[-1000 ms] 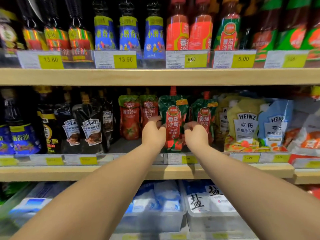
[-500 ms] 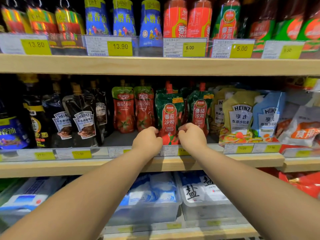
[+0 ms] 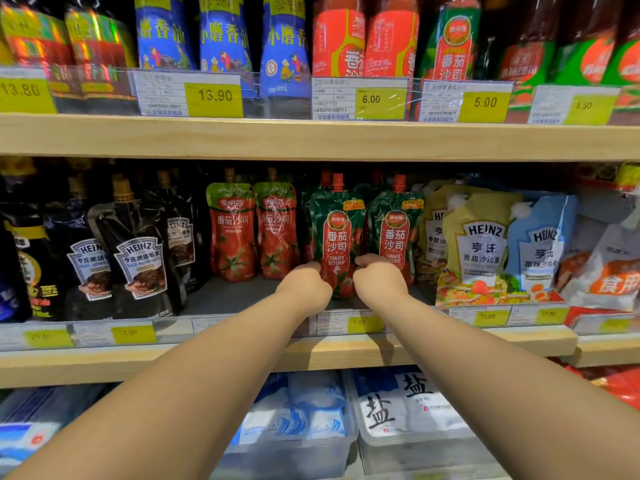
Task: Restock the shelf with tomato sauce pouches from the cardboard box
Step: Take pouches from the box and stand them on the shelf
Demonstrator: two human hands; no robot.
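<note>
A green and red tomato ketchup pouch (image 3: 336, 233) with a red cap stands upright on the middle shelf (image 3: 242, 355). My left hand (image 3: 304, 284) grips its lower left edge and my right hand (image 3: 379, 280) grips its lower right edge. More pouches of the same kind stand behind it, and another one (image 3: 396, 230) stands just to its right. The cardboard box is out of view.
Two red tomato pouches (image 3: 254, 230) stand to the left, black Heinz pouches (image 3: 138, 265) further left, and Heinz salad dressing pouches (image 3: 481, 251) to the right. Bottles fill the upper shelf (image 3: 311, 136). Salt packs in plastic bins (image 3: 408, 410) lie below.
The pouch has come down and gone deeper onto the shelf, now standing on its base. Both hands slid from its middle to its lower corners.
</note>
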